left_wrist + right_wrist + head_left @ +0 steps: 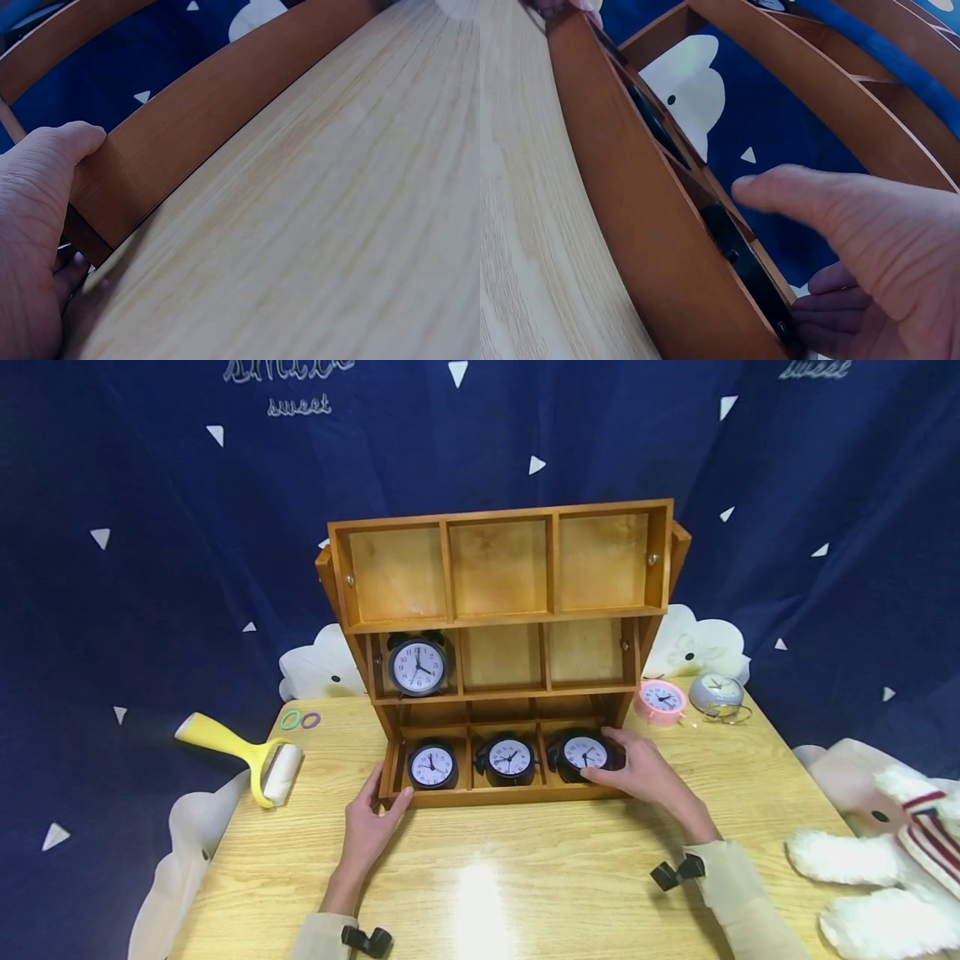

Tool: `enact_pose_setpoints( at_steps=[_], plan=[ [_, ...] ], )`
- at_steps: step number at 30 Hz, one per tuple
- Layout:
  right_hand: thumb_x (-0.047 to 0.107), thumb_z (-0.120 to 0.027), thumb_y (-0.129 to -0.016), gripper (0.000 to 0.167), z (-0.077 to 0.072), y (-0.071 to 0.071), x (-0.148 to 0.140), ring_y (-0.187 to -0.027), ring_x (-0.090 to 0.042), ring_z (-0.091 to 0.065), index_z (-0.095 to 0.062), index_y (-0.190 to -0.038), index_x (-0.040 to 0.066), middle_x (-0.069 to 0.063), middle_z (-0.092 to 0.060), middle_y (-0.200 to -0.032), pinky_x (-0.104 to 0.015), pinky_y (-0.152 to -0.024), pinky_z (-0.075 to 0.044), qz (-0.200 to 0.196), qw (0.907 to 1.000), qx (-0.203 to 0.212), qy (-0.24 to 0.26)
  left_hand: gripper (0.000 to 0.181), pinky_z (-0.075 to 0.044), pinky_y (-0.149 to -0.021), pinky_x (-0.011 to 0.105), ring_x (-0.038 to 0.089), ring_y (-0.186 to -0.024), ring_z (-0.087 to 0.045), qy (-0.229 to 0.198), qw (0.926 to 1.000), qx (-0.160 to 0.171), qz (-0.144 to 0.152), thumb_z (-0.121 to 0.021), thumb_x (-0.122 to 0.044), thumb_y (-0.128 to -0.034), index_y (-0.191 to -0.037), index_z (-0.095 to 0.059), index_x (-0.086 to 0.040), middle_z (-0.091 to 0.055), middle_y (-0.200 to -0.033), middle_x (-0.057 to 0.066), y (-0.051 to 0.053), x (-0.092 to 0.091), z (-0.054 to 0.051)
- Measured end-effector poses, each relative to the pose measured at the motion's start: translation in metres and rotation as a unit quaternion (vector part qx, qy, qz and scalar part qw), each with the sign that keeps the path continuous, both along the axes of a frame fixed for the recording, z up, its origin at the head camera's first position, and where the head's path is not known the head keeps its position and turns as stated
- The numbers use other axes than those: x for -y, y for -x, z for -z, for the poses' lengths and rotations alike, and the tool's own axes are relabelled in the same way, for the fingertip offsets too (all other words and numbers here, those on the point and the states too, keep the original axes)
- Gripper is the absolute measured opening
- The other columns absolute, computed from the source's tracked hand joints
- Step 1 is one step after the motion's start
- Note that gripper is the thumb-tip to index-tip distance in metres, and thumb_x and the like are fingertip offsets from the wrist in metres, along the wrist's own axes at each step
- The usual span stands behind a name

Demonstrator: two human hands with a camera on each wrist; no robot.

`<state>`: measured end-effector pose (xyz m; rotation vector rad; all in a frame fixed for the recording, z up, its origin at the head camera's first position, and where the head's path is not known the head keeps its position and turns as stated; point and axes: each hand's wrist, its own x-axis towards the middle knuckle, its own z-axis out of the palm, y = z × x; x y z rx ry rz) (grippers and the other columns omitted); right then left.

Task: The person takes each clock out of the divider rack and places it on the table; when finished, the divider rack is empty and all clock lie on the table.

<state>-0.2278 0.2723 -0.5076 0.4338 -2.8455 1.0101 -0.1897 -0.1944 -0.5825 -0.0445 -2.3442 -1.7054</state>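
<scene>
- Right hand (637, 768): the fingers reach round the right end of the right-hand black clock (584, 753), with the thumb over the lower edge of its dial; whether they grip it or only rest there, I cannot tell.
- Left hand (367, 818): the fingers grasp the lower left corner of a wooden rack (465, 799), thumb at the front edge, the other fingers round the end.
- The right-hand black clock sits in the right compartment of the rack's bottom tier, dial up and forward.
- Beside it, a middle black clock (510, 758) and a left black clock (432, 767) fill the neighbouring compartments.
- The rack has three tiers of three compartments; an upper black clock (417, 667) stands in the middle tier, left compartment.
- Right of the rack, a pink clock (662, 701) and a grey clock (716, 693) are close together on the wood-grain desk (420, 877).
- To the left lie a green ring (283, 722), a purple ring (303, 722) and a yellow-handled roller (217, 737).
- A fluffy white plush toy (892, 860) is at far right.
- Behind everything hangs a dark blue curtain (480, 435) with white triangles.
</scene>
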Motion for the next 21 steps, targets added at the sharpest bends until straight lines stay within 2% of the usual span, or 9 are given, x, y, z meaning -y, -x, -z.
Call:
enact_pose_setpoints(
  at_steps=[3,6,9,13,16,21],
  plan=[
    [0.044,-0.090,-0.080,0.092,0.001,0.002,0.004,-0.118,-0.048,-0.063,-0.054,-0.140,-0.015,-0.036,-0.061,-0.133,-0.062,-0.099,-0.053,-0.010,0.9997,0.002,-0.020,0.077,-0.049,-0.109,0.045,0.038,-0.131,-0.060,0.002,1.0000,0.005,-0.004,-0.081,-0.020,-0.0944,-0.158,-0.042,-0.002,-0.055,-0.149,0.025,0.000,-0.001,-0.002],
    [0.042,-0.091,-0.078,0.090,0.000,0.004,0.008,-0.115,-0.047,-0.063,-0.055,-0.138,-0.016,-0.035,-0.063,-0.130,-0.061,-0.098,-0.054,-0.014,0.9994,-0.004,-0.033,0.076,-0.049,-0.108,0.049,0.039,-0.129,-0.061,0.003,0.9999,0.007,-0.008,-0.080,-0.017,-0.0944,-0.158,-0.041,0.000,-0.056,-0.148,0.027,-0.003,-0.003,-0.009],
    [0.041,-0.092,-0.076,0.090,-0.002,0.006,0.012,-0.114,-0.048,-0.063,-0.056,-0.135,-0.018,-0.036,-0.063,-0.127,-0.062,-0.097,-0.053,-0.014,0.9988,-0.007,-0.047,0.075,-0.049,-0.107,0.051,0.042,-0.128,-0.061,0.005,1.0000,0.003,-0.005,-0.080,-0.013,-0.0939,-0.156,-0.041,0.005,-0.056,-0.146,0.030,-0.009,-0.007,-0.024],
    [0.043,-0.093,-0.073,0.091,-0.002,0.008,0.016,-0.113,-0.048,-0.062,-0.059,-0.130,-0.019,-0.037,-0.062,-0.125,-0.061,-0.097,-0.053,-0.004,0.9975,-0.008,-0.070,0.074,-0.048,-0.109,0.048,0.044,-0.130,-0.059,0.013,0.9999,0.004,0.004,-0.079,-0.012,-0.0941,-0.154,-0.041,0.009,-0.054,-0.147,0.032,-0.016,-0.010,-0.041],
    [0.045,-0.094,-0.071,0.092,-0.001,0.010,0.019,-0.112,-0.047,-0.060,-0.060,-0.127,-0.020,-0.037,-0.061,-0.123,-0.060,-0.096,-0.054,0.005,0.9965,-0.003,-0.083,0.074,-0.047,-0.110,0.046,0.043,-0.133,-0.057,0.012,0.9999,0.009,0.006,-0.079,-0.013,-0.0946,-0.155,-0.041,0.009,-0.052,-0.148,0.031,-0.017,-0.011,-0.044],
    [0.049,-0.093,-0.070,0.094,0.000,0.012,0.022,-0.113,-0.046,-0.057,-0.061,-0.126,-0.019,-0.036,-0.059,-0.123,-0.060,-0.095,-0.054,0.024,0.9946,0.021,-0.099,0.074,-0.046,-0.110,0.046,0.043,-0.133,-0.057,0.009,0.9999,0.009,0.005,-0.079,-0.013,-0.0942,-0.154,-0.041,0.009,-0.053,-0.148,0.031,-0.017,-0.011,-0.043]
  ],
)
